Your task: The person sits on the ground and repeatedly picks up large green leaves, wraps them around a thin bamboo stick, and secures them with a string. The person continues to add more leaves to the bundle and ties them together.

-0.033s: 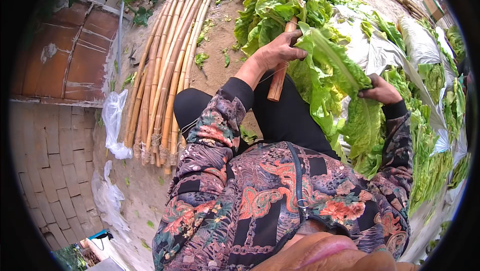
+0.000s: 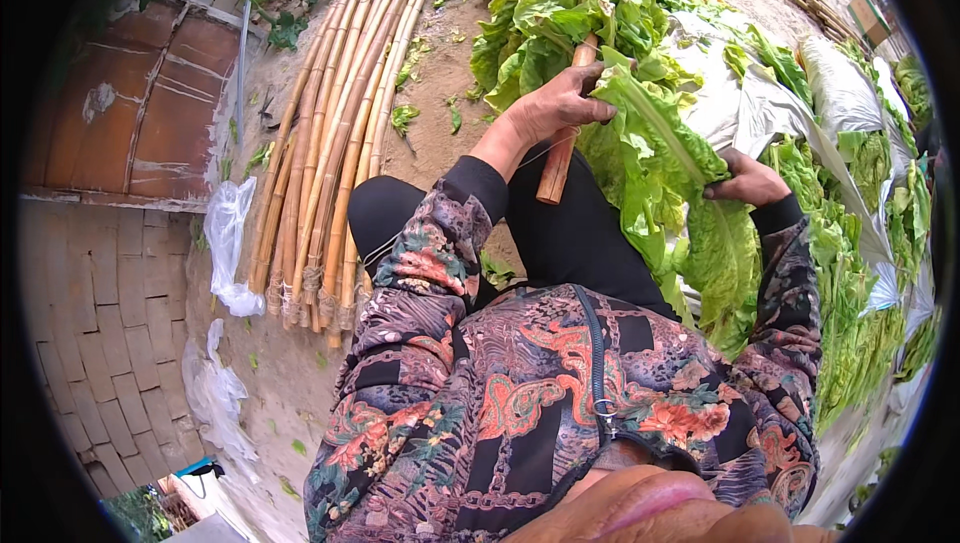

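A bamboo pole (image 2: 557,171) slants away from my lap, its near end bare. Farther along, bunches of broad green leaves (image 2: 535,28) hang about it. My left hand (image 2: 560,106) lies over the pole, fingers closed at the upper end of a large yellow-green leaf (image 2: 690,168); its fingertips are partly hidden. On the right, my right hand (image 2: 748,181) grips the same leaf by its side, thumb on top. More leaf hangs below, beside my thigh. A thin string runs near the pole under my left wrist.
Several bamboo poles (image 2: 335,143) lie side by side on the dirt at left. Clear plastic (image 2: 230,243) lies next to them, by a brick surface (image 2: 110,333) and a rusty brown panel (image 2: 150,103). At right, pale sheeting (image 2: 745,93) and heaped leaves (image 2: 860,343) spread out.
My right hand has moved slightly left, toward the pole, and the leaf has bent a little with it. My left hand stays in place.
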### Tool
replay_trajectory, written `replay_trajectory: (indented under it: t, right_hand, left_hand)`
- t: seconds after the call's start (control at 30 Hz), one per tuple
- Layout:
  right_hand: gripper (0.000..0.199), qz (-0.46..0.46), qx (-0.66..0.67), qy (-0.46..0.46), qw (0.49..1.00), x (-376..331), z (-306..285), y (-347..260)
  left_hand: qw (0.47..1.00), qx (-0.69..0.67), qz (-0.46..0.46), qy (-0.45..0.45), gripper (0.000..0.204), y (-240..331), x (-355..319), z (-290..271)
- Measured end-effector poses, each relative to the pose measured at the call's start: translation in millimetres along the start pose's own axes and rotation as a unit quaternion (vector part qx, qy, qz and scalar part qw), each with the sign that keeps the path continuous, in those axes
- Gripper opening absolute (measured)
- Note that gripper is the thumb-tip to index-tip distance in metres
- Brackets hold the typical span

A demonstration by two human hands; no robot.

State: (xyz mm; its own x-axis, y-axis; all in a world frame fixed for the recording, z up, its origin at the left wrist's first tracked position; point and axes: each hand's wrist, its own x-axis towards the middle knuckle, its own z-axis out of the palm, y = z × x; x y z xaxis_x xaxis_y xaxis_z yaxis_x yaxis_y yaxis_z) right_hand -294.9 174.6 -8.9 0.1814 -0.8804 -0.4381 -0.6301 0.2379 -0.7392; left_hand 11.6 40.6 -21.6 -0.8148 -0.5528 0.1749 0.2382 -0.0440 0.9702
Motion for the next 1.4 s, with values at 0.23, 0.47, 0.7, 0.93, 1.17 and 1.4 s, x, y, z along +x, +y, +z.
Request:
replay_trajectory:
  t: [0.23, 0.47, 0.7, 0.93, 1.17, 1.4]
  right_hand:
    - [0.091, -0.251, 0.280, 0.071, 0.924, 33.2, 41.7, -18.9]
    - [0.044, -0.222, 0.147, 0.316, 0.911, 65.2, 105.4, -32.9]
    - [0.037, -0.297, -0.405, 0.304, 0.809, 132.3, 19.4, -79.7]
    - [0.036, -0.301, 0.220, 0.283, 0.884, 177.3, 53.4, -19.4]
    - [0.072, -0.349, 0.012, 0.444, 0.825, 129.4, 81.3, -18.2]
    - [0.028, 0.074, -0.367, 0.688, 0.622, -131.9, 8.5, 160.0]
  left_hand:
    - [0.999, 0.025, -0.014, 0.014, 0.034, 18.9, -12.4, 6.9]
    - [0.930, 0.352, 0.044, 0.092, 0.030, 25.2, -10.4, 37.9]
    - [0.692, 0.709, 0.046, 0.132, 0.017, 96.9, 50.6, 32.6]
    - [0.816, 0.516, -0.199, 0.171, 0.023, -16.7, 37.3, -87.7]
    - [0.906, 0.251, -0.216, 0.262, 0.027, -64.2, -14.8, -81.2]
    - [0.929, 0.073, 0.035, 0.360, 0.020, 4.4, -28.8, -30.8]
